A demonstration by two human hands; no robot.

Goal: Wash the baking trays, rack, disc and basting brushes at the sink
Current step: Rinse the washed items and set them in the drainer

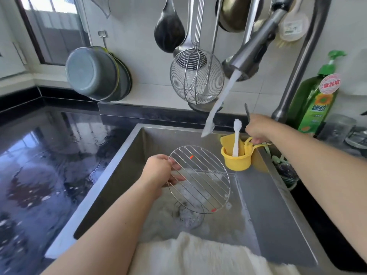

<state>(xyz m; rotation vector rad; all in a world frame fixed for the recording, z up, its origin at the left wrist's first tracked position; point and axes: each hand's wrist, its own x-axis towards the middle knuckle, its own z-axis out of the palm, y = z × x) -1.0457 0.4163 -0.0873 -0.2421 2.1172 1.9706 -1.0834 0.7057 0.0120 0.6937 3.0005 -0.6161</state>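
Observation:
A round wire rack with small red marks is held tilted over the steel sink; my left hand grips its left rim. My right hand is at the sink's back right corner, fingers curled around a dark thin handle that sticks up above it. Water streams from the pull-down faucet head down toward the sink's back wall. A white brush stands in a yellow holder cup hung on the sink's right edge. Foam lies on the sink floor around the drain.
A white cloth drapes over the sink's near edge. Wet black countertop lies to the left. Pans, a wire skimmer and ladles hang on the back wall. A green dish soap bottle and glassware stand at the right.

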